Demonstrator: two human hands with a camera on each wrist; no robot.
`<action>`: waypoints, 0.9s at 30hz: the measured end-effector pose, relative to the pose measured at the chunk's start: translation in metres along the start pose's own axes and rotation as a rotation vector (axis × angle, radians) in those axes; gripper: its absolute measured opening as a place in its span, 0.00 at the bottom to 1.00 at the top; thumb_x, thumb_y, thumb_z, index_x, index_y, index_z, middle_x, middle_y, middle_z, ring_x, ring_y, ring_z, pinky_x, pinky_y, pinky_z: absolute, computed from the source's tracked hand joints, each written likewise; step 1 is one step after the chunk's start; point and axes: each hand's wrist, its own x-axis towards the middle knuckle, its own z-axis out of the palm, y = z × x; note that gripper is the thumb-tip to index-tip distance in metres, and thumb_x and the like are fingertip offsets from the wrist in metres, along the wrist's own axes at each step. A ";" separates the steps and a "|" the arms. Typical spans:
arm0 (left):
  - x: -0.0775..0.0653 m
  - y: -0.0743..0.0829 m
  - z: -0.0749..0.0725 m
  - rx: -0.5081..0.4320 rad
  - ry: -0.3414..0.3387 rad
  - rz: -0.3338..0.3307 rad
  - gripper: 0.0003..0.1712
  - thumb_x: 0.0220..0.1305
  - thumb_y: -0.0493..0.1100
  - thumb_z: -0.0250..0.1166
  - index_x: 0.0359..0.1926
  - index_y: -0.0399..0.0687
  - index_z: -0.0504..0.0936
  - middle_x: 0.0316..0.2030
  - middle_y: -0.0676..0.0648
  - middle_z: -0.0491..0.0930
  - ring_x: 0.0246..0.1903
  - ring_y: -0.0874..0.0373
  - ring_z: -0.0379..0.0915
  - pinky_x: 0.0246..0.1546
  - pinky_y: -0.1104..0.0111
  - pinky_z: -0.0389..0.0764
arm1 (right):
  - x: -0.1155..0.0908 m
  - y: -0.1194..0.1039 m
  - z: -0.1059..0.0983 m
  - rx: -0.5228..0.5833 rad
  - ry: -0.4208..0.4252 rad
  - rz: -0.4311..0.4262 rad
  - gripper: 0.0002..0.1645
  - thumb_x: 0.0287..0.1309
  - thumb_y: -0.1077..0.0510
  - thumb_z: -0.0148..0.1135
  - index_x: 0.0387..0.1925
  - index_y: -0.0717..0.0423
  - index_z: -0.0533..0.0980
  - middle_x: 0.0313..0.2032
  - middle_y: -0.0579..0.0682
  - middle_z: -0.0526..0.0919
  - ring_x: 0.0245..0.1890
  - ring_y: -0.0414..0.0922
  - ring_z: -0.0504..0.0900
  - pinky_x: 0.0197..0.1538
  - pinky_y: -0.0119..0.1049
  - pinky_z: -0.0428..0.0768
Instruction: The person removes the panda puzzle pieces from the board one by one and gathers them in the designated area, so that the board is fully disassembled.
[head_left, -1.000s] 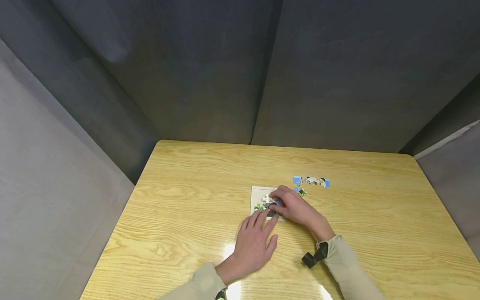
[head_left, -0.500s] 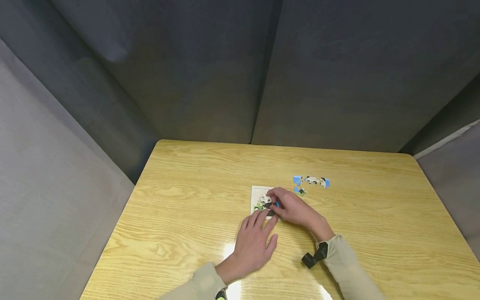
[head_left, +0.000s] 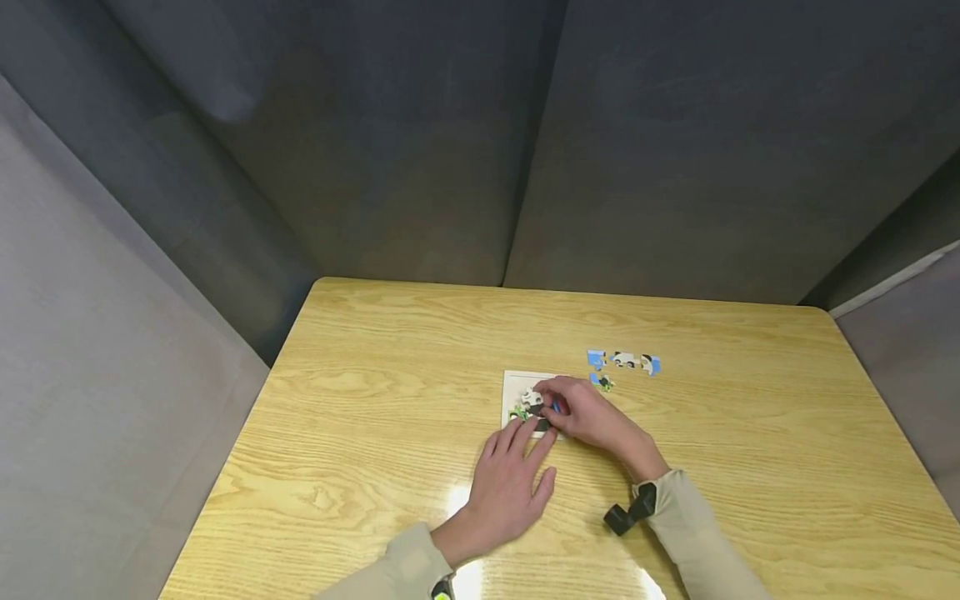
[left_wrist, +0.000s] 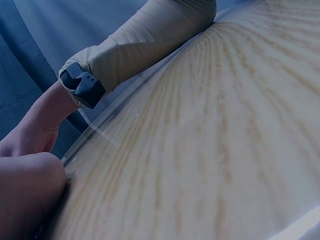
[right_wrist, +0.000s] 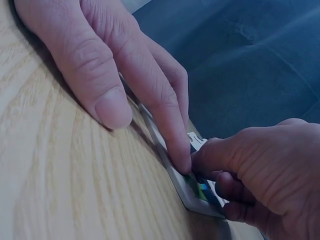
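On 1 tray (head_left: 515, 382), right hand (head_left: 587, 412) pinches pieces (head_left: 532, 398) (left hand (head_left: 506, 493) resting).

Dark curtains (head_left: 390, 150) are hanging beyond the grip of the right hand (head_left: 588, 412), screening off what is looking like a recording booth or lab station rather than a home. Well to the grip's left, a pale grey drape (head_left: 97, 350) is walling that side; far to its right, a matching grey panel (head_left: 907, 367) is closing the other. Beneath the grip, a wood-grain table (head_left: 360, 358) is filling the enclosure, bright reflections (head_left: 460, 498) glaring on its near side. Just behind the grip, a wrist-worn camera (head_left: 621, 520) is pointing to filmed work.
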 end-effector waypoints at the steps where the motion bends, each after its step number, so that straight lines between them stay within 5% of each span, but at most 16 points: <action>1: 0.000 0.000 0.000 0.001 0.004 0.002 0.31 0.79 0.60 0.46 0.77 0.60 0.69 0.76 0.46 0.63 0.74 0.47 0.58 0.67 0.52 0.69 | 0.000 0.000 0.000 -0.011 0.003 -0.007 0.16 0.63 0.67 0.69 0.53 0.63 0.83 0.30 0.41 0.78 0.28 0.36 0.73 0.35 0.32 0.77; 7: 0.000 0.000 -0.001 0.003 0.004 0.000 0.30 0.79 0.60 0.47 0.75 0.59 0.71 0.76 0.45 0.63 0.74 0.47 0.58 0.68 0.52 0.68 | 0.000 0.002 0.000 -0.145 0.021 -0.078 0.07 0.59 0.65 0.71 0.39 0.54 0.83 0.24 0.40 0.74 0.24 0.34 0.69 0.29 0.30 0.72; 11: -0.001 -0.001 -0.002 0.001 -0.004 -0.005 0.29 0.79 0.60 0.46 0.74 0.59 0.72 0.76 0.45 0.63 0.75 0.46 0.57 0.68 0.52 0.68 | 0.000 0.007 0.001 -0.260 0.075 -0.136 0.09 0.54 0.61 0.73 0.28 0.50 0.78 0.21 0.38 0.71 0.21 0.32 0.65 0.24 0.28 0.68; 18: 0.000 -0.001 -0.001 -0.014 -0.010 0.004 0.30 0.79 0.59 0.46 0.75 0.59 0.70 0.75 0.45 0.64 0.75 0.46 0.57 0.68 0.51 0.68 | -0.004 0.018 -0.001 -0.232 0.160 -0.177 0.11 0.48 0.57 0.75 0.35 0.54 0.84 0.23 0.42 0.76 0.23 0.32 0.68 0.27 0.29 0.71; 27: 0.000 0.000 -0.003 -0.021 -0.025 0.002 0.30 0.80 0.59 0.45 0.76 0.58 0.70 0.76 0.45 0.63 0.75 0.45 0.57 0.69 0.51 0.68 | -0.005 0.020 -0.003 -0.227 0.156 -0.146 0.14 0.50 0.51 0.75 0.37 0.53 0.84 0.26 0.42 0.76 0.25 0.35 0.70 0.29 0.30 0.73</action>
